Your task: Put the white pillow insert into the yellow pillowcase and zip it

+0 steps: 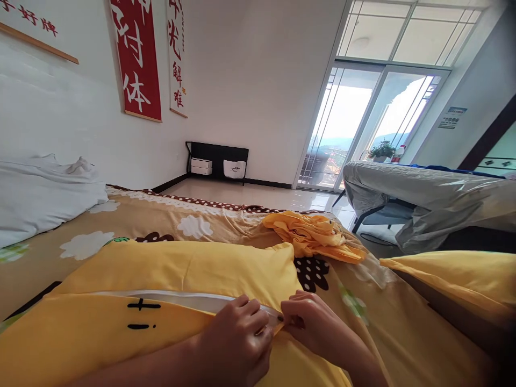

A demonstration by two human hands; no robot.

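A yellow pillowcase lies in front of me, printed with small black marks. A long white zipper runs across it, its edges parted to show a pale strip inside. My left hand is closed on the fabric beside the zipper's right part. At the zipper's right end, my right hand pinches close to a small dark zipper pull. Its fingertips partly hide what they grip. Both hands are close together, and the left forearm crosses the lower part of the pillowcase.
The bed's patterned brown sheet lies beneath. Crumpled orange-yellow cloth sits beyond the pillowcase, another yellow pillow to the right, and white bedding to the left. A plastic-covered table and a chair stand farther right.
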